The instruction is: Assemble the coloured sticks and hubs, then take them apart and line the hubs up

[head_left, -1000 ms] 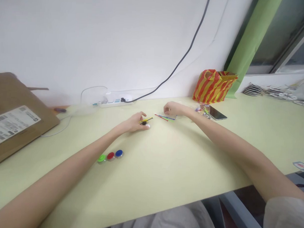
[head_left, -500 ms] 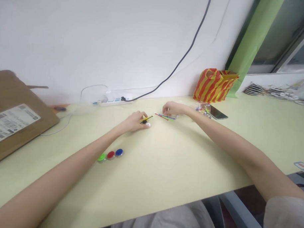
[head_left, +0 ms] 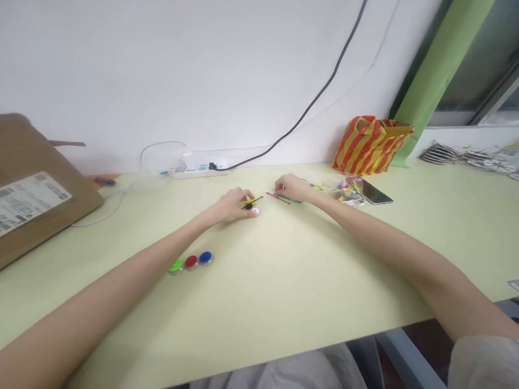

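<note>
My left hand rests on the table with its fingers curled around thin yellow and black sticks. A small black round piece and a white round piece sit by its thumb and fingertips. To the right, my right hand has its fingers bent down together at a red stick and blue and green sticks; what its fingertips hold is hidden. Nearer to me, in a row beside my left forearm, stand small clear pots with green, red and blue tops.
A clear packet of colourful pieces and a phone lie right of my right hand. Behind them stands a red-and-yellow striped bag. A power strip with a black cable runs along the wall. At left is a cardboard box.
The view has shifted slightly. My right hand has moved a little left over the sticks, and more of the clear packet shows behind its wrist. The left hand keeps its hold.
</note>
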Available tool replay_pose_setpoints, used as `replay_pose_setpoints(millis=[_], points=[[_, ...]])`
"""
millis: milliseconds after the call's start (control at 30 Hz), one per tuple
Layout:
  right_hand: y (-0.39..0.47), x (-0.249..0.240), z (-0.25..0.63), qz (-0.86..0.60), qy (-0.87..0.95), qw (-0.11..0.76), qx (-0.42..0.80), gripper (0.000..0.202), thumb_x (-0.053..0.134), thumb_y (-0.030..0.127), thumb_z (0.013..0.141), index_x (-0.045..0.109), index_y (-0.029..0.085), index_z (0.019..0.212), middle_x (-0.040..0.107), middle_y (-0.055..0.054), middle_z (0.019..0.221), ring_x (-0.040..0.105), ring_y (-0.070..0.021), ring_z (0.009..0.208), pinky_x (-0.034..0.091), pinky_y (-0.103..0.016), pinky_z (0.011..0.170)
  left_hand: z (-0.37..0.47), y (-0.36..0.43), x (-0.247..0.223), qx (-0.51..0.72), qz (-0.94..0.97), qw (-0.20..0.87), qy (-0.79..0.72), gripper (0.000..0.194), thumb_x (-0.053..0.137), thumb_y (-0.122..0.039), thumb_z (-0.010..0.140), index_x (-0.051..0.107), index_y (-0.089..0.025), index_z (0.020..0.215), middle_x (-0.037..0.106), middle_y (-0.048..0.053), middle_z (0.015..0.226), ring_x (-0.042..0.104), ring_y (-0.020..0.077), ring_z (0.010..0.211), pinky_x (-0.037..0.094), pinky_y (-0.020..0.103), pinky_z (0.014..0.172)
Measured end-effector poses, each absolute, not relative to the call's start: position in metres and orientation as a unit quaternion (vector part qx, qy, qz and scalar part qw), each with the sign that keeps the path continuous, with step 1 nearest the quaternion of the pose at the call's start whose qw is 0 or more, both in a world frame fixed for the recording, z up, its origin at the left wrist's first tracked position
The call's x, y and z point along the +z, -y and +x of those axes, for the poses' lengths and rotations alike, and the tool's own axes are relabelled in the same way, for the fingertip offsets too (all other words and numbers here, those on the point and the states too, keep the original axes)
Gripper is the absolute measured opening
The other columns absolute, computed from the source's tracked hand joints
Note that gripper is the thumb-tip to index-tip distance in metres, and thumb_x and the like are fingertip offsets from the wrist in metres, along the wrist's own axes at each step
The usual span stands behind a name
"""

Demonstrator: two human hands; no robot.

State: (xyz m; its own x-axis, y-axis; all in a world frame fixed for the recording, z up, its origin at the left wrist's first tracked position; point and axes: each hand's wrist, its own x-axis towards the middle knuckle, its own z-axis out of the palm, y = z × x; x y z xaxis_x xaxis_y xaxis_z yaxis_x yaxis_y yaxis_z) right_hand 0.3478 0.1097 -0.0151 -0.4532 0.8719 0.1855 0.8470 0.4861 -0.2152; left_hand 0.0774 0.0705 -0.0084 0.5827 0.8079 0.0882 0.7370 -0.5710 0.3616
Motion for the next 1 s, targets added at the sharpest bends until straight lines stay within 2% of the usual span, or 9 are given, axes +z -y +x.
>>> replay_pose_setpoints(millis=[167, 300, 433, 500, 600, 733, 833, 1000], points=[[-0.114, -0.024, 0.345, -0.517, 0.841, 0.154, 0.033, 0.015, 0.064, 0.013, 0.085, 0.077, 0.013, 0.090, 0.078, -0.010, 0.093, 0.066, -0.0177, 0.081, 0.042, -0.025, 0.073, 0.078, -0.070, -0.010, 0.129, 0.876, 0.144, -0.442, 0.066, 0.066, -0.072, 0.075, 0.067, -0.022, 0.119, 0.063, 0.013, 0.116, 0.059, 0.0368, 0.117, 0.046, 0.046, 0.100], [-0.115, -0.022, 0.349, -0.538, 0.821, 0.191, 0.006, 0.018, 0.055, 0.012, 0.089, 0.073, 0.013, 0.092, 0.077, -0.012, 0.095, 0.065, -0.0196, 0.084, 0.042, -0.027, 0.076, 0.076, -0.073, -0.013, 0.131, 0.877, 0.141, -0.440, 0.065, 0.065, -0.071, 0.076, 0.066, -0.022, 0.120, 0.062, 0.013, 0.116, 0.059, 0.0355, 0.116, 0.046, 0.046, 0.100], [-0.112, -0.013, 0.356, -0.555, 0.766, 0.322, -0.017, 0.016, 0.051, 0.010, 0.091, 0.066, 0.015, 0.095, 0.075, -0.012, 0.098, 0.066, -0.0207, 0.088, 0.043, -0.028, 0.076, 0.076, -0.075, -0.015, 0.135, 0.877, 0.139, -0.439, 0.063, 0.066, -0.072, 0.077, 0.066, -0.024, 0.118, 0.063, 0.012, 0.116, 0.059, 0.0344, 0.114, 0.046, 0.046, 0.101], [-0.110, -0.008, 0.355, -0.540, 0.743, 0.395, -0.001, 0.012, 0.054, 0.008, 0.087, 0.061, 0.017, 0.090, 0.074, -0.009, 0.091, 0.066, -0.0196, 0.083, 0.044, -0.026, 0.073, 0.076, -0.074, -0.015, 0.134, 0.876, 0.141, -0.442, 0.063, 0.065, -0.072, 0.077, 0.066, -0.024, 0.118, 0.063, 0.012, 0.117, 0.059, 0.0344, 0.114, 0.046, 0.046, 0.100], [-0.103, -0.001, 0.346, -0.484, 0.751, 0.445, 0.062, 0.014, 0.055, 0.005, 0.082, 0.055, 0.019, 0.083, 0.071, -0.004, 0.081, 0.065, -0.0161, 0.074, 0.044, -0.024, 0.068, 0.076, -0.073, -0.015, 0.137, 0.872, 0.144, -0.447, 0.062, 0.066, -0.071, 0.077, 0.066, -0.024, 0.117, 0.063, 0.012, 0.117, 0.059, 0.0345, 0.114, 0.046, 0.047, 0.100], [-0.091, 0.004, 0.327, -0.429, 0.793, 0.422, 0.094, 0.015, 0.055, 0.003, 0.077, 0.055, 0.018, 0.077, 0.066, 0.000, 0.072, 0.063, -0.0134, 0.068, 0.042, -0.022, 0.065, 0.075, -0.072, -0.016, 0.144, 0.875, 0.145, -0.439, 0.062, 0.066, -0.071, 0.077, 0.066, -0.025, 0.118, 0.063, 0.012, 0.117, 0.059, 0.0348, 0.115, 0.046, 0.046, 0.099], [-0.081, 0.005, 0.315, -0.396, 0.841, 0.350, 0.115, 0.013, 0.057, 0.003, 0.075, 0.058, 0.017, 0.075, 0.065, 0.001, 0.071, 0.060, -0.0129, 0.067, 0.040, -0.023, 0.064, 0.075, -0.073, -0.016, 0.143, 0.877, 0.143, -0.436, 0.062, 0.065, -0.071, 0.078, 0.066, -0.024, 0.118, 0.063, 0.012, 0.116, 0.058, 0.0350, 0.115, 0.046, 0.046, 0.098], [-0.065, 0.007, 0.303, -0.344, 0.893, 0.236, 0.171, 0.017, 0.060, 0.005, 0.080, 0.065, 0.015, 0.094, 0.069, 0.000, 0.075, 0.059, -0.0115, 0.065, 0.040, -0.022, 0.064, 0.077, -0.074, -0.017, 0.140, 0.875, 0.137, -0.443, 0.059, 0.067, -0.071, 0.076, 0.066, -0.024, 0.111, 0.064, 0.011, 0.114, 0.058, 0.0357, 0.114, 0.047, 0.046, 0.095]])
